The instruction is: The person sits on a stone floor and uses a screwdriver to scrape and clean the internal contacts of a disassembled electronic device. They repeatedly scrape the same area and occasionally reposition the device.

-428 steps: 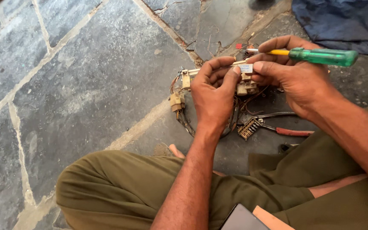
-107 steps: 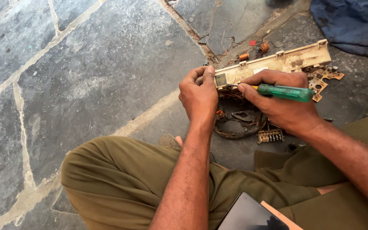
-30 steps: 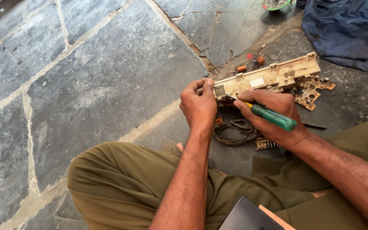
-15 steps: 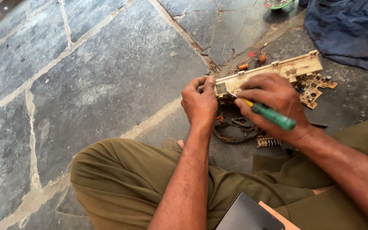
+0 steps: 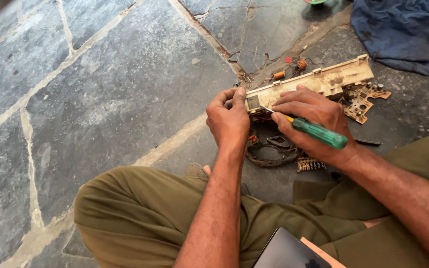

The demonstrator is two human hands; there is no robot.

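Note:
A long, dirty cream plastic panel [image 5: 323, 79] lies across the stone floor in front of me. My left hand [image 5: 229, 121] pinches its near left end. My right hand [image 5: 314, 124] grips a screwdriver with a green handle [image 5: 319, 133] and yellow collar, and its metal tip touches the panel's left end by a small window. Under both hands hangs a tangle of brown wires [image 5: 271, 151]. A brown circuit piece [image 5: 361, 101] sticks out below the panel's right part.
I sit on grey stone slabs with pale joints; my olive trouser legs [image 5: 140, 208] fill the foreground. A blue cloth [image 5: 403, 30] lies at the top right. Small orange parts [image 5: 289, 67] lie behind the panel. A dark flat tablet-like object [image 5: 289, 250] rests on my lap.
The screwdriver tip has swung up onto the panel's left end. Over the longer span, I swapped a small wired part for the long cream panel.

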